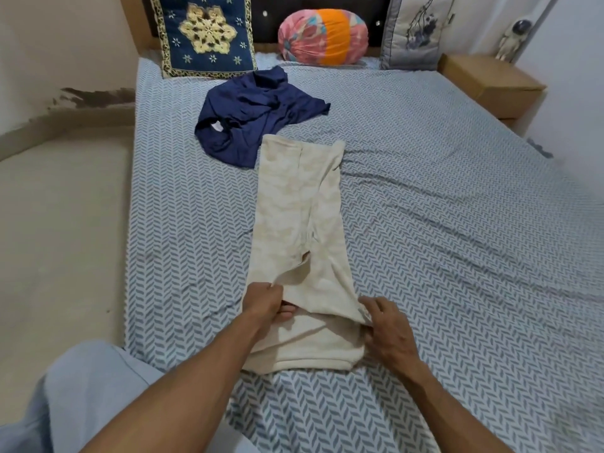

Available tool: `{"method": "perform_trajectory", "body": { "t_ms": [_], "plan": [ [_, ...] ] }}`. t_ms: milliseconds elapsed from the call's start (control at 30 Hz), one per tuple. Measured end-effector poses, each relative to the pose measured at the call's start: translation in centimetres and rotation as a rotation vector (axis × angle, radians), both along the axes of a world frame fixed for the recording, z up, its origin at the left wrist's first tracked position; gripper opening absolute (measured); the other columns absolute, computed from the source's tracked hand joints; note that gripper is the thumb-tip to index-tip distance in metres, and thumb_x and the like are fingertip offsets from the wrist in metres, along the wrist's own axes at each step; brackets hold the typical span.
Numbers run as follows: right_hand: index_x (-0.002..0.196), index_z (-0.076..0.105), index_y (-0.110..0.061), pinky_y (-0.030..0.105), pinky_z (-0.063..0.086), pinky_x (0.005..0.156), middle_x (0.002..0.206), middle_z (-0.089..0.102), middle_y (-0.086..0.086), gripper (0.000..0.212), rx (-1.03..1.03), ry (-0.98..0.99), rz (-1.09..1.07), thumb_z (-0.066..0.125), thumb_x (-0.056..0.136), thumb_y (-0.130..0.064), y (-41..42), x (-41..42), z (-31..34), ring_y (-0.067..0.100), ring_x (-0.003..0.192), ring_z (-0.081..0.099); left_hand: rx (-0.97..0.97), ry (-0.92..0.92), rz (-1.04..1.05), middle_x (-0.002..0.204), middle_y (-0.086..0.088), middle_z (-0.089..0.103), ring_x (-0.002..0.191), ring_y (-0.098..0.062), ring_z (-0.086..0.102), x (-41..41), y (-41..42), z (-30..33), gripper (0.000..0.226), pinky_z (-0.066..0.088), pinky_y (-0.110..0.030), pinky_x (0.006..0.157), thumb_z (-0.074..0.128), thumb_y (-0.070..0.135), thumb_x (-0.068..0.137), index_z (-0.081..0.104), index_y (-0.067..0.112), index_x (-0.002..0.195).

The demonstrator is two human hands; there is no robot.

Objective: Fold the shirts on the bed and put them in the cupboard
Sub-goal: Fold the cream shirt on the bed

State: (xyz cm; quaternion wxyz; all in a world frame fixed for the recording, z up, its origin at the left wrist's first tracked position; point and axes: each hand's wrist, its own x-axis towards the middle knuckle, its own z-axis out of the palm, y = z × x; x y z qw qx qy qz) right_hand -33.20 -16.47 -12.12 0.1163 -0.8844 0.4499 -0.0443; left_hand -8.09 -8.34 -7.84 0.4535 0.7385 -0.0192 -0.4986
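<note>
A cream shirt [300, 217] lies lengthwise on the bed [441, 223], folded into a long narrow strip. Its near end is doubled over onto itself. My left hand [263, 300] grips the left corner of that folded-over edge, with fingers tucked under the cloth. At the right corner my right hand [387, 328] pinches the same edge. A dark blue shirt [255, 116] sits crumpled farther up the bed, just beyond the cream shirt's far end. No cupboard is in view.
Two cushions, a blue floral cushion [206, 34] and a grey cushion [415, 31], and a pink-and-orange bolster [323, 35] lean against the headboard. A wooden bedside table [490, 83] stands at the right. Bare floor [62, 223] runs along the bed's left side.
</note>
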Motion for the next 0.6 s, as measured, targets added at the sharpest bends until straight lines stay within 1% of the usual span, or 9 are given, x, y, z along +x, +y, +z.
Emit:
{"method": "perform_trajectory", "body": {
  "t_ms": [67, 133, 167, 233, 333, 400, 467, 533, 600],
  "plan": [
    [0.118, 0.064, -0.020, 0.035, 0.054, 0.065, 0.103, 0.062, 0.005, 0.059, 0.030, -0.068, -0.016, 0.069, 0.061, -0.005, -0.4, -1.2, 0.0, 0.029, 0.090, 0.062, -0.015, -0.005, -0.010, 0.083, -0.023, 0.073, 0.068, -0.030, 0.075, 0.1, 0.4, 0.3, 0.019, 0.063, -0.039, 0.061, 0.047, 0.008, 0.101, 0.057, 0.007, 0.085],
    [0.115, 0.065, -0.020, 0.033, 0.052, 0.064, 0.100, 0.059, 0.003, 0.056, 0.041, -0.111, -0.005, 0.065, 0.060, -0.005, -0.5, -2.2, 0.0, 0.026, 0.089, 0.059, -0.026, -0.019, -0.035, 0.078, -0.022, 0.072, 0.065, -0.031, 0.071, 0.4, 0.8, 0.6, 0.015, 0.061, -0.037, 0.058, 0.051, 0.003, 0.097, 0.060, -0.001, 0.086],
    [0.113, 0.065, -0.021, 0.033, 0.051, 0.063, 0.099, 0.057, 0.003, 0.055, 0.052, -0.099, 0.010, 0.062, 0.060, -0.008, -0.4, -2.5, -0.1, 0.027, 0.087, 0.059, -0.023, -0.030, -0.057, 0.074, -0.022, 0.070, 0.062, -0.031, 0.068, 0.5, 1.1, 0.5, 0.014, 0.058, -0.035, 0.054, 0.052, 0.001, 0.095, 0.060, -0.005, 0.084],
    [0.110, 0.065, -0.024, 0.035, 0.050, 0.061, 0.096, 0.055, 0.001, 0.052, 0.060, -0.043, 0.039, 0.059, 0.059, -0.015, -0.3, -2.8, -0.4, 0.030, 0.083, 0.060, 0.004, -0.064, -0.127, 0.067, -0.025, 0.067, 0.055, -0.029, 0.064, 0.7, 1.7, 0.0, 0.013, 0.053, -0.032, 0.050, 0.056, -0.002, 0.091, 0.061, -0.004, 0.080],
    [0.106, 0.064, -0.027, 0.034, 0.050, 0.064, 0.098, 0.056, -0.002, 0.047, 0.043, 0.042, 0.002, 0.056, 0.060, -0.031, 0.0, -2.0, -0.1, 0.027, 0.084, 0.060, 0.049, -0.087, -0.204, 0.060, -0.022, 0.061, 0.052, -0.028, 0.062, 0.8, 2.6, -0.7, 0.016, 0.050, -0.033, 0.053, 0.063, -0.002, 0.087, 0.061, -0.001, 0.071],
    [0.109, 0.065, -0.025, 0.039, 0.053, 0.072, 0.104, 0.058, -0.001, 0.052, -0.009, 0.060, -0.030, 0.055, 0.061, -0.042, -0.2, -0.3, 0.5, 0.025, 0.092, 0.058, 0.036, -0.070, -0.214, 0.058, -0.018, 0.056, 0.053, -0.026, 0.058, 1.0, 3.0, -1.1, 0.021, 0.046, -0.033, 0.055, 0.066, -0.002, 0.087, 0.059, 0.002, 0.068],
    [0.116, 0.065, -0.023, 0.042, 0.053, 0.078, 0.110, 0.059, 0.001, 0.056, -0.048, 0.043, -0.025, 0.055, 0.067, -0.047, -0.7, 2.0, 1.4, 0.025, 0.099, 0.058, 0.016, -0.047, -0.248, 0.057, -0.018, 0.058, 0.053, -0.024, 0.059, 1.2, 3.4, -1.1, 0.025, 0.046, -0.030, 0.054, 0.067, 0.003, 0.091, 0.060, 0.001, 0.066],
    [0.124, 0.062, -0.023, 0.043, 0.052, 0.083, 0.116, 0.057, 0.001, 0.059, -0.022, 0.015, 0.080, 0.055, 0.073, -0.052, -1.1, 4.8, 2.1, 0.025, 0.104, 0.057, -0.001, -0.036, -0.291, 0.061, -0.019, 0.064, 0.054, -0.025, 0.062, 1.6, 3.7, -0.9, 0.026, 0.046, -0.028, 0.051, 0.069, 0.012, 0.093, 0.066, 0.000, 0.070],
    [0.134, 0.053, -0.026, 0.044, 0.050, 0.089, 0.124, 0.053, 0.000, 0.073, 0.040, 0.096, 0.271, 0.055, 0.073, -0.065, -1.2, 7.6, 2.8, 0.023, 0.111, 0.053, -0.022, -0.018, -0.290, 0.067, -0.019, 0.068, 0.056, -0.025, 0.064, 1.8, 3.8, -0.5, 0.023, 0.043, -0.027, 0.047, 0.070, 0.019, 0.094, 0.070, 0.000, 0.081]
  ]
}}
